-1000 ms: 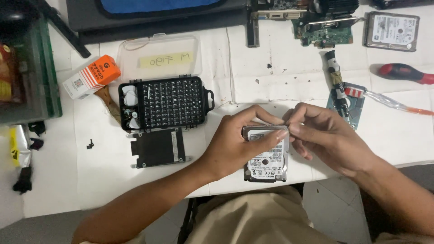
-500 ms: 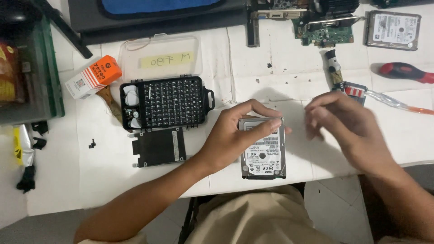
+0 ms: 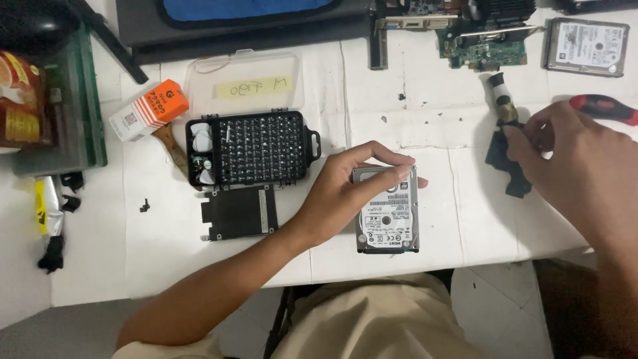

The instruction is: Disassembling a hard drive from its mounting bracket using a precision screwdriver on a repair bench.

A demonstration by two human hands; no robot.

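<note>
Your left hand (image 3: pixel 345 189) gripped the small hard drive (image 3: pixel 387 213) by its top edge, fingers curled over it, the drive lying flat near the front of the white table (image 3: pixel 425 119). Your right hand (image 3: pixel 575 159) hovered well to the right, above a dark flat part (image 3: pixel 508 166), close to the red-handled screwdriver (image 3: pixel 608 108); whether it held anything, I could not tell.

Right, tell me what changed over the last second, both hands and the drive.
The right hand left the hard drive and swung out to the right, ending over the dark part beside the red-handled screwdriver; whether it has a grip on anything is hidden. The left hand stayed with its fingers on the drive's top edge. The drive, bit case and black bracket stayed put.
</note>
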